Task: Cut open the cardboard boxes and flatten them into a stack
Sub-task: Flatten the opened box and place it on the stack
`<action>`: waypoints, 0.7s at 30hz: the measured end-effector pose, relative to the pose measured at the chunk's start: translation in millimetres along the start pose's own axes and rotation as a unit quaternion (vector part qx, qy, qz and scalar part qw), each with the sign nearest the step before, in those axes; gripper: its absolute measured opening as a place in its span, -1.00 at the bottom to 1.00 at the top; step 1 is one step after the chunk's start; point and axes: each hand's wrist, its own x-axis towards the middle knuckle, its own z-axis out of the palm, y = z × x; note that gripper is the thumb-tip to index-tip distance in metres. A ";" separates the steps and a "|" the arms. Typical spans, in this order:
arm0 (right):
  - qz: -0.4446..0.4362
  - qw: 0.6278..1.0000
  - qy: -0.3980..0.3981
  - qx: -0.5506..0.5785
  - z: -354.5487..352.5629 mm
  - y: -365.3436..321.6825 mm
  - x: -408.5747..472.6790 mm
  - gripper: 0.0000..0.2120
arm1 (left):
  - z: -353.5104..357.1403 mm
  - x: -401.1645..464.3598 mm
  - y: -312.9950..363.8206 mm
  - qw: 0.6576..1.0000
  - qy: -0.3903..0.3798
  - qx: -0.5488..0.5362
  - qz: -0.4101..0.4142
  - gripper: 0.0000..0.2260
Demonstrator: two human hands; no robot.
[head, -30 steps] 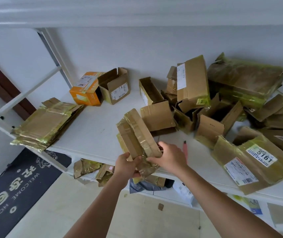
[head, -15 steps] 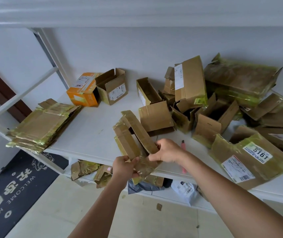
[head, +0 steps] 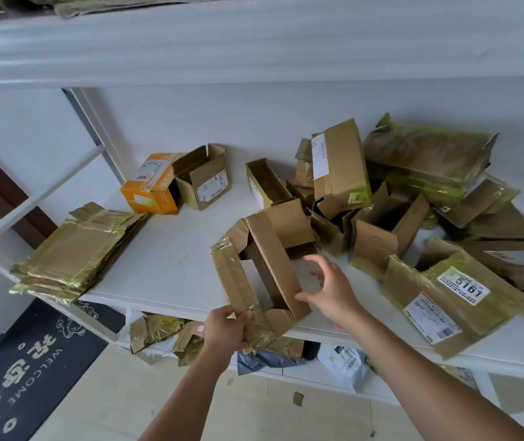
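Head view: compared with the frame 0.5 s earlier, the box (head: 262,275) has opened from a narrow collapsed shape into a wide hollow sleeve, and the right hand (head: 330,289) has let go of its top edge. The right hand now hovers with fingers relaxed and spread, grasping nothing, just beside the sleeve's right wall. The left hand (head: 225,329) grips the taped near corner of the box. The box sits over the shelf's (head: 171,265) front edge, at 12 o'clock from the left hand and 9 o'clock from the right. The flattened stack (head: 76,253) lies at 9 o'clock of the box, well apart; uncut boxes (head: 413,211) are piled at 2 o'clock.
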 end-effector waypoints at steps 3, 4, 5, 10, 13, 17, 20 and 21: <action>-0.119 0.988 0.004 -0.099 11.7 -7.5 -3.7 -0.48 | 1.2 -3.9 2.8 1.000 0.006 0.009 0.008 -0.97; -0.130 0.986 -0.012 -0.108 15.2 -11.2 -6.7 -0.52 | 1.3 -4.5 4.1 1.000 0.006 0.015 0.010 -0.98; -0.133 0.985 -0.025 -0.108 19.1 -12.4 -9.1 -0.53 | 1.5 -5.3 5.7 1.000 0.005 0.026 0.013 -0.99; -0.072 0.995 -0.052 -0.038 32.0 -5.4 -20.4 -0.45 | 6.6 -6.8 14.9 0.995 -0.029 0.096 0.027 -0.87; -0.060 0.996 -0.058 -0.023 31.8 -1.8 -22.0 -0.45 | 10.9 -14.7 24.6 0.990 -0.042 0.132 0.019 -0.78; -0.052 0.997 -0.062 -0.003 33.4 -1.4 -23.4 -0.43 | 16.4 -15.3 22.7 0.988 -0.031 0.150 0.026 -0.65; -0.047 0.997 -0.061 0.003 35.6 -0.9 -24.7 -0.43 | 16.1 -13.5 20.0 0.986 -0.019 0.163 0.021 -0.79; -0.045 0.997 -0.060 0.004 35.6 -0.9 -24.9 -0.43 | 14.3 -15.5 21.1 0.988 -0.028 0.151 0.016 -0.83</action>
